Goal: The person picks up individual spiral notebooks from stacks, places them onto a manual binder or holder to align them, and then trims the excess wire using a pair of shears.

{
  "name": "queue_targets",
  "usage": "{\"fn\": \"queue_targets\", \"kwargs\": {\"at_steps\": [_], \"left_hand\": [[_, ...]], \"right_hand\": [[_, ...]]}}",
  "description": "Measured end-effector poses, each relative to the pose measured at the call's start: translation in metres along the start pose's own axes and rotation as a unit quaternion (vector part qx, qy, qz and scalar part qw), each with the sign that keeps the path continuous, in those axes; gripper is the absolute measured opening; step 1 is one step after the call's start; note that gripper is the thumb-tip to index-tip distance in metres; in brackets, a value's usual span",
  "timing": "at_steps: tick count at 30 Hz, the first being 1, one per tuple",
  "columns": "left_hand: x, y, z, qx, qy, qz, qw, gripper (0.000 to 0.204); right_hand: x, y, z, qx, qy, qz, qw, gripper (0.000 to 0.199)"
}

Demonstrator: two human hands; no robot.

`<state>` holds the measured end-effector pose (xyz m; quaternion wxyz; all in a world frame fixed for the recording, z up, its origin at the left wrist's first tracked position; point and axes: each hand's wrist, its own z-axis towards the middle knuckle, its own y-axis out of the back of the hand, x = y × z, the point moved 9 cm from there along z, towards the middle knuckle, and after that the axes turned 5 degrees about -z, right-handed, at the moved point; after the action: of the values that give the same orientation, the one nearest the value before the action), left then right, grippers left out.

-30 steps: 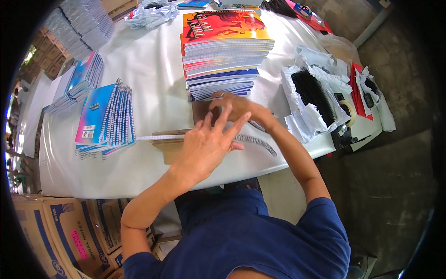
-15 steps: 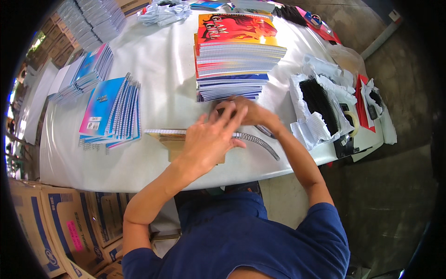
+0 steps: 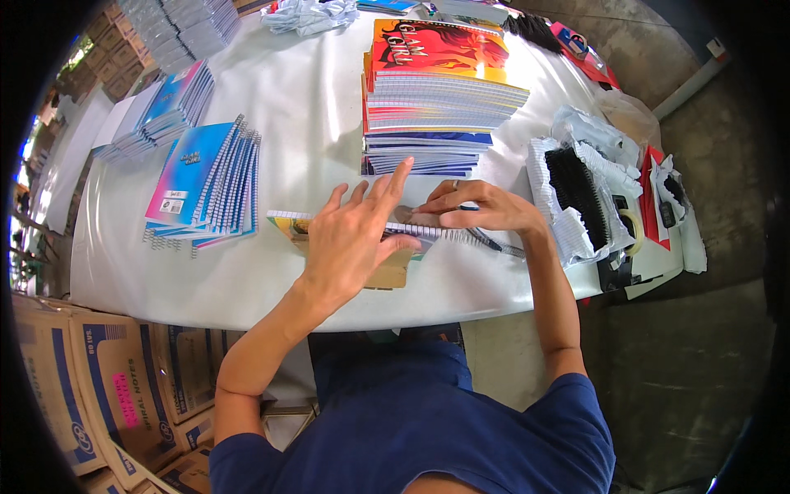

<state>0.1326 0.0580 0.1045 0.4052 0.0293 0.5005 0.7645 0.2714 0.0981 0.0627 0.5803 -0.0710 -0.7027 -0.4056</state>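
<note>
Lying across the near edge of the white table [image 3: 271,99], a spiral notebook [image 3: 362,230] has its long axis and wire binding running left to right. Fingers spread, the left hand [image 3: 354,239] presses flat on it, gripping nothing. The right hand [image 3: 481,207] pinches the wire coil [image 3: 485,240] at its right end. Behind rises one tall stack of unbound notebooks [image 3: 436,107] with an orange-red cover on top. Two fanned piles of blue bound notebooks [image 3: 206,181] lie left. Cardboard cartons [image 3: 107,395] with blue print and one pink label stand below.

A white-covered table [image 3: 313,115] stands on grey concrete floor [image 3: 699,354] (daylight, cardboard boxes [image 3: 99,387] nearby).
</note>
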Motion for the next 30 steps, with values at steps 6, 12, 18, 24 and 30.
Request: {"fn": "queue_targets", "kwargs": {"at_steps": [6, 12, 18, 24, 30], "left_hand": [[0.008, 0.006, -0.003, 0.004, 0.019, 0.01, 1.0, 0.099], [0.016, 0.012, -0.008, -0.021, 0.021, 0.007, 1.0, 0.097], [0.026, 0.019, -0.012, -0.036, 0.035, 0.015, 0.999, 0.097], [0.029, 0.026, -0.013, -0.034, 0.039, 0.019, 0.999, 0.096], [0.038, 0.031, -0.018, -0.036, 0.05, 0.033, 0.998, 0.1]], "right_hand": [[0.017, -0.002, 0.002, -0.018, -0.009, 0.057, 0.998, 0.059], [-0.006, -0.001, 0.004, -0.047, 0.049, 0.211, 0.975, 0.055], [-0.022, -0.002, 0.003, -0.132, 0.054, 0.501, 0.853, 0.052], [-0.041, -0.008, 0.013, -0.12, -0.033, 0.368, 0.921, 0.064], [0.0, -0.015, 0.046, -0.039, -0.076, 0.051, 0.995, 0.068]]}}
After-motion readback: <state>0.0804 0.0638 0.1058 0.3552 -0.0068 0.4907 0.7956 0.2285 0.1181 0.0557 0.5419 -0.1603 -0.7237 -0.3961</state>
